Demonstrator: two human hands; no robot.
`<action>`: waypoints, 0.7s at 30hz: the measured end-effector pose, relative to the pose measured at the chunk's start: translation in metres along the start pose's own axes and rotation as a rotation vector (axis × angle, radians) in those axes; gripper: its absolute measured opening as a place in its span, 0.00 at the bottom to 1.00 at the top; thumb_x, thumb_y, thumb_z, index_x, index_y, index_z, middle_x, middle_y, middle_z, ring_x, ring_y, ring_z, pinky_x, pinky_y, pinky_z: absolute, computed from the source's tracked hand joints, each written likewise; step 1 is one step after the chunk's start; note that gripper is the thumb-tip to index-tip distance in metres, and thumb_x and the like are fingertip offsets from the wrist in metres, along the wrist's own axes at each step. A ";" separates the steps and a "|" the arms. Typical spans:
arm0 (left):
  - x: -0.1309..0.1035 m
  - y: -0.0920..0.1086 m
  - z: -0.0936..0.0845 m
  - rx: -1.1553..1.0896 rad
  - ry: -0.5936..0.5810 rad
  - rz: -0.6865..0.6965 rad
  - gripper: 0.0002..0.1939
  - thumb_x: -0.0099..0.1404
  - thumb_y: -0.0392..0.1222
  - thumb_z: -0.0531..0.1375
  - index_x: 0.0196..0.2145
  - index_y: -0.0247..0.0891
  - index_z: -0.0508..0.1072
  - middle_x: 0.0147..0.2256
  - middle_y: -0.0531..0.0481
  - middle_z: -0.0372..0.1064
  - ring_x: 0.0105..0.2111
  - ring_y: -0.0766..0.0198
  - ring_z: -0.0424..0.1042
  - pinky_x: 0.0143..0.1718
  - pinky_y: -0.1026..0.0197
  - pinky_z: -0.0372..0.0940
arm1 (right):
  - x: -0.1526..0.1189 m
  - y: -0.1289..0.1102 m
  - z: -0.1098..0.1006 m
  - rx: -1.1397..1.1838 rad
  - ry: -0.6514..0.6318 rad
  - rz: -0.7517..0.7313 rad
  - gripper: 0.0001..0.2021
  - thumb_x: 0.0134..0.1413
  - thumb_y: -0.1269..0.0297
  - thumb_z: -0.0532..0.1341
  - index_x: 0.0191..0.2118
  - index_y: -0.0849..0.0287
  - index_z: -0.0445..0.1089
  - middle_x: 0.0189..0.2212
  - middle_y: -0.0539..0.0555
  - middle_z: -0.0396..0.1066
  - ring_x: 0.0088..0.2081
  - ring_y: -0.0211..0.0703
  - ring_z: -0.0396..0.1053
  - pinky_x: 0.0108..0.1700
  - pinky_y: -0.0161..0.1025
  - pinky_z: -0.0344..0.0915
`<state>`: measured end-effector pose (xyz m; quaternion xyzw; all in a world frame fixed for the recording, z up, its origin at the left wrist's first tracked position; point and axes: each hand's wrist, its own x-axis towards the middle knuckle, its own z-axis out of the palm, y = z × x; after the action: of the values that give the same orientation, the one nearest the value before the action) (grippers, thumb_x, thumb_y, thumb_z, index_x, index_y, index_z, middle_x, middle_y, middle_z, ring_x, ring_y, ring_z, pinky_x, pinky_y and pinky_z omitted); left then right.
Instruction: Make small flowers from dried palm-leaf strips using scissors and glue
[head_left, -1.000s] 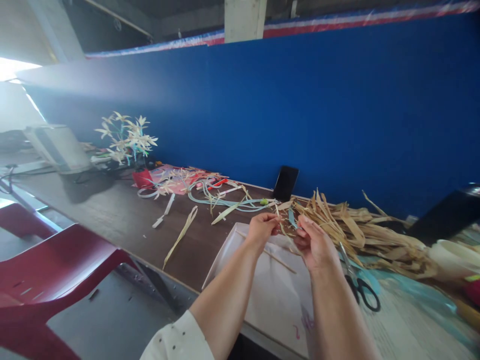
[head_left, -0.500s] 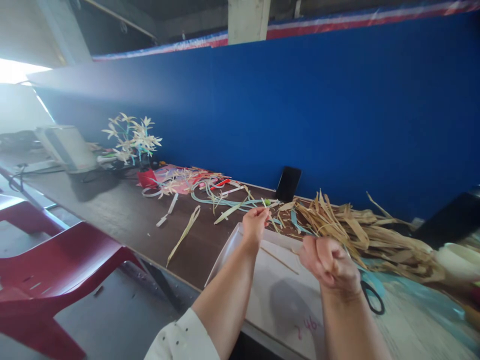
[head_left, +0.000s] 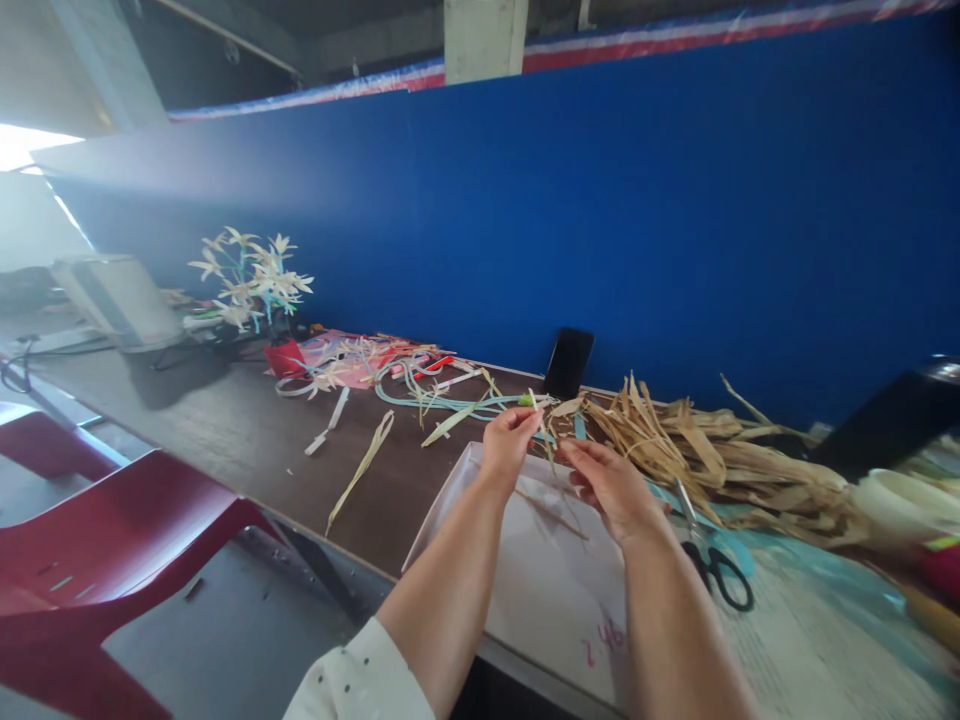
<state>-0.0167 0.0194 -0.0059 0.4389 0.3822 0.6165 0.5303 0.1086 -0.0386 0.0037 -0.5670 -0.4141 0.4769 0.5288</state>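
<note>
My left hand (head_left: 510, 440) pinches a thin pale strip (head_left: 534, 402) above the far edge of a white box lid (head_left: 551, 580). Just right of it, my right hand (head_left: 611, 485) has its thumb and forefinger close together near the hanging end of a thin strand; whether it grips the strand is too small to tell. A thin brown stalk (head_left: 551, 515) lies on the lid between my forearms. Black-handled scissors (head_left: 716, 570) rest to the right of my right hand, beside a heap of dry tan husks (head_left: 697, 450).
A dark phone (head_left: 569, 363) leans against the blue partition (head_left: 637, 200). White artificial flowers (head_left: 259, 275) stand in a red pot (head_left: 285, 360) at the left. Loose strips and pale blue cords (head_left: 450, 403) lie across the brown table (head_left: 285, 440). Red chairs (head_left: 142, 540) are at the lower left.
My right hand has moved left and up toward my left hand, and its fist has loosened. More of the scissors shows. The whole view has shifted slightly.
</note>
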 end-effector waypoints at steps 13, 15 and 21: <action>-0.001 -0.002 0.001 0.057 -0.021 -0.042 0.09 0.50 0.43 0.62 0.27 0.34 0.73 0.23 0.50 0.69 0.23 0.70 0.64 0.24 0.67 0.58 | 0.003 0.013 0.007 -0.202 -0.182 0.001 0.15 0.38 0.53 0.65 0.31 0.59 0.74 0.27 0.53 0.73 0.18 0.30 0.53 0.19 0.32 0.43; 0.000 -0.004 0.001 0.057 0.000 -0.031 0.09 0.50 0.43 0.61 0.26 0.34 0.72 0.22 0.51 0.68 0.20 0.72 0.62 0.23 0.68 0.57 | 0.001 0.011 0.008 -0.158 -0.205 0.023 0.14 0.38 0.53 0.66 0.29 0.59 0.74 0.27 0.54 0.73 0.18 0.29 0.52 0.19 0.32 0.43; 0.001 -0.004 0.001 -0.043 0.085 -0.030 0.10 0.51 0.43 0.61 0.26 0.33 0.70 0.23 0.51 0.68 0.19 0.74 0.58 0.21 0.69 0.54 | -0.003 0.006 0.012 -0.090 -0.229 0.088 0.14 0.36 0.57 0.67 0.29 0.61 0.74 0.27 0.55 0.73 0.16 0.27 0.48 0.17 0.31 0.41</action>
<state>-0.0145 0.0206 -0.0090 0.3949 0.3977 0.6345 0.5322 0.0959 -0.0396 -0.0016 -0.5497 -0.4675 0.5421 0.4306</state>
